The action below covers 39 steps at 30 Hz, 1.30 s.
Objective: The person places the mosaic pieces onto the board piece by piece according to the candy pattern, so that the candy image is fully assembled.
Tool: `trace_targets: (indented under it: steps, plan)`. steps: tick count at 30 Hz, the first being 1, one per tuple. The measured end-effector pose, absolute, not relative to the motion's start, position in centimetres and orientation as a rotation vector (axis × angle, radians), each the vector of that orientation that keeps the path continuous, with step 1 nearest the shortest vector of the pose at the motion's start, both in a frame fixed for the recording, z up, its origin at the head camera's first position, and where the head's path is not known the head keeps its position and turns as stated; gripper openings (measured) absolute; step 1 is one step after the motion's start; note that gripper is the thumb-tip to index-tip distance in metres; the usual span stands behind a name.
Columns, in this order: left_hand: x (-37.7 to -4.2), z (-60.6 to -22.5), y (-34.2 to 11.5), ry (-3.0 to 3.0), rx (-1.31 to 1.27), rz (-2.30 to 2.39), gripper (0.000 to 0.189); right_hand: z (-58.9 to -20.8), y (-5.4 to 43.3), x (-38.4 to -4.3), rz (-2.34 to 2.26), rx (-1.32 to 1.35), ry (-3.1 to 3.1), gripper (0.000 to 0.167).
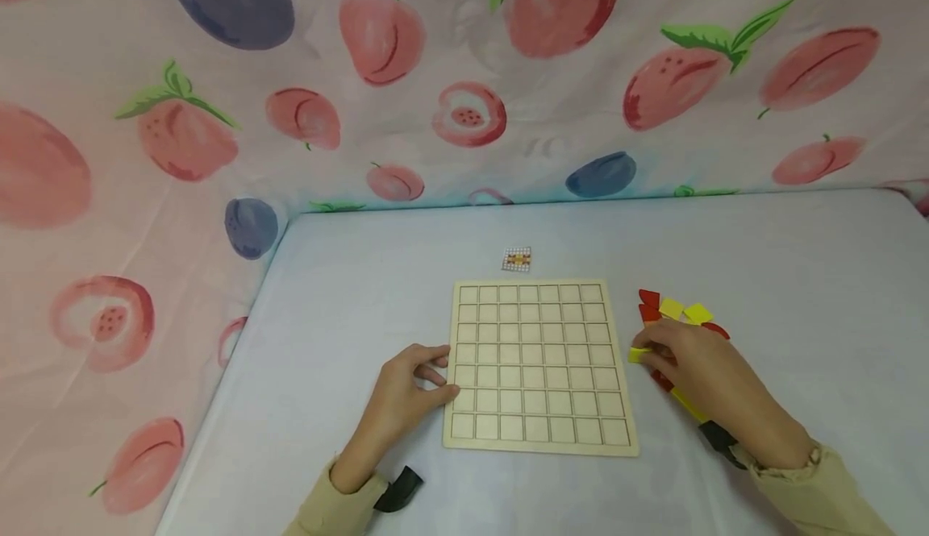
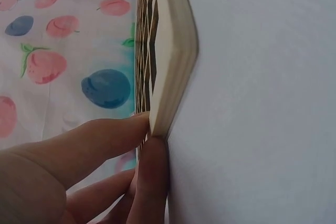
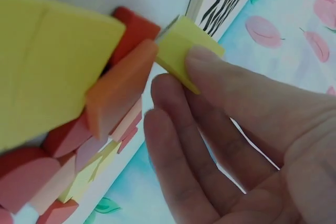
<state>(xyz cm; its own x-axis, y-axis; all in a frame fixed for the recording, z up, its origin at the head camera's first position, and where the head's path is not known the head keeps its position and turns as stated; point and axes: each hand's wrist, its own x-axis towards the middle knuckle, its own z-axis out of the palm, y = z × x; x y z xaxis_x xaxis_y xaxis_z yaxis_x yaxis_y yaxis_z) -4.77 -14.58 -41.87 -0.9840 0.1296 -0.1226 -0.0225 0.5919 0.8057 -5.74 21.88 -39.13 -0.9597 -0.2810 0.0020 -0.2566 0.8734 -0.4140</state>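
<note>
Head cam: left hand [image 1: 406, 391] had the wooden grid board [image 1: 537, 446] by its left edge — a little patterned card [image 1: 517, 259] lay between the board and the tabletop [image 1: 348, 294]'s back edge. Right hand [image 1: 697, 367] held a yellow tile [image 1: 639, 355] just off the board's right edge, among red and yellow pieces [image 1: 671, 308]. Left wrist cam: fingertips [image 2: 152, 153] gripped the board near a corner. Right wrist cam: narrow pinch on that tile — an orange piece [image 3: 118, 95] right beside it.
</note>
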Motion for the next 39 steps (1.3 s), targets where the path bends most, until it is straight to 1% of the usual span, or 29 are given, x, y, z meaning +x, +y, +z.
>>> trace_targets:
  steps: [12, 22, 31, 39]
  plan:
    - [-4.8, -41.7, -14.4, 2.655, 0.065, 1.345, 0.051, -38.4, 20.6, -6.1, -0.734, -0.500, 2.988, 0.019]
    - [-4.6, -41.8, -14.4, 2.654, 0.073, 1.334, 0.051, -39.2, 19.4, -6.5, -0.783, -0.597, 2.977, 0.016]
    - [-4.8, -41.5, -14.5, 2.673, 0.057, 1.331, 0.051, -39.1, 18.8, -7.3, -0.767, -0.629, 2.936, 0.017]
    - [-4.7, -41.7, -14.5, 2.642, 0.054, 1.348, 0.051, -39.6, 18.7, -7.1, -0.722, -0.606, 2.954, 0.016]
